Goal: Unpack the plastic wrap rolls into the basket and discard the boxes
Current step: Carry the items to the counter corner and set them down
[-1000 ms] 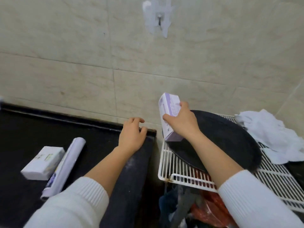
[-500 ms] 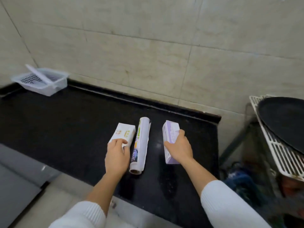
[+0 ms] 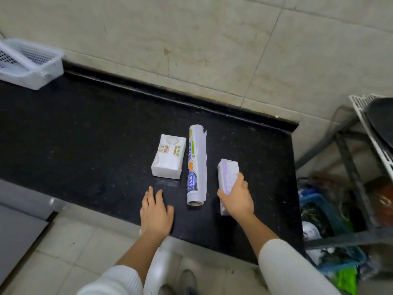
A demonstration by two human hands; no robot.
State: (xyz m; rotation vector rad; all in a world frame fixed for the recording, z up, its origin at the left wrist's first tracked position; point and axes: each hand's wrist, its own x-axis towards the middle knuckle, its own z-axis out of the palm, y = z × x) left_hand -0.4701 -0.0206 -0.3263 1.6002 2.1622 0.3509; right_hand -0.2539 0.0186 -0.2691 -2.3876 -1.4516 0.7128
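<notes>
On the black counter (image 3: 85, 128) lie three items in a row. A white box (image 3: 168, 156) with orange print is on the left. A plastic wrap roll (image 3: 196, 165) in a printed paper sleeve lies in the middle. A pale purple box (image 3: 227, 177) lies on the right, and my right hand (image 3: 238, 199) grips its near end. My left hand (image 3: 156, 211) rests flat on the counter, fingers apart, just in front of the white box and not touching it. A white slotted basket (image 3: 32, 60) stands at the counter's far left against the wall.
A tiled wall runs behind the counter. To the right stands a metal rack (image 3: 361, 177) with a white wire shelf and a dark round pan (image 3: 382, 122). Blue crates (image 3: 323, 211) with clutter sit on the floor under it. The counter's front edge is near my wrists.
The purple box came from the wire rack down onto the counter right of the roll. My left hand has come off the white box and pulled back toward the front edge.
</notes>
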